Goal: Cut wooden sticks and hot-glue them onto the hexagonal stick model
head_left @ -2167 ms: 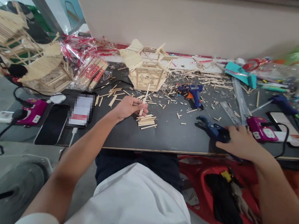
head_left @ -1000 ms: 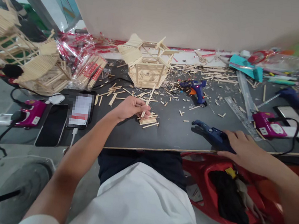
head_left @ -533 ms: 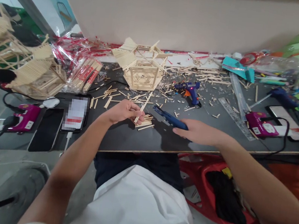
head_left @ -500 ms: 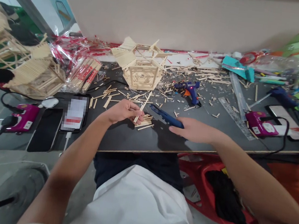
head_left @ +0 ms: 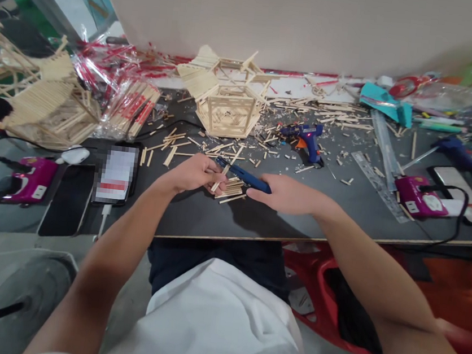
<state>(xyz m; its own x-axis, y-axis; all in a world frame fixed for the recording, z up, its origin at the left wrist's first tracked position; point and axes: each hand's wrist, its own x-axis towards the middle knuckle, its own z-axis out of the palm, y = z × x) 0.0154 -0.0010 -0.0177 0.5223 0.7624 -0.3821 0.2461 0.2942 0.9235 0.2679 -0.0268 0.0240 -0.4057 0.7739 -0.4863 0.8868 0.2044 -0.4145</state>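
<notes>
My left hand (head_left: 196,173) pinches a thin wooden stick (head_left: 236,155) that slants up and away from the fingertips. In my right hand (head_left: 287,194) is a dark blue plier-like cutter (head_left: 247,176), its handle in the closed fingers. The cutter's tip lies across the stick, just beyond my left fingertips; whether its jaws are closed on the wood I cannot tell. Beneath both hands a small pile of cut sticks (head_left: 232,188) rests on the dark table (head_left: 197,221). Behind the hands stands an open-framed model of wooden sticks (head_left: 229,111).
A blue glue gun (head_left: 308,138) lies right of the model among wood scraps. Packed sticks (head_left: 130,109), a phone (head_left: 114,177) and a purple power adapter (head_left: 33,179) are at left. Another purple adapter (head_left: 419,197) and a clear ruler (head_left: 378,184) lie at right.
My right hand has brought the cutter leftward until its tip crosses the stick. My left hand still pinches the stick in nearly the same place.
</notes>
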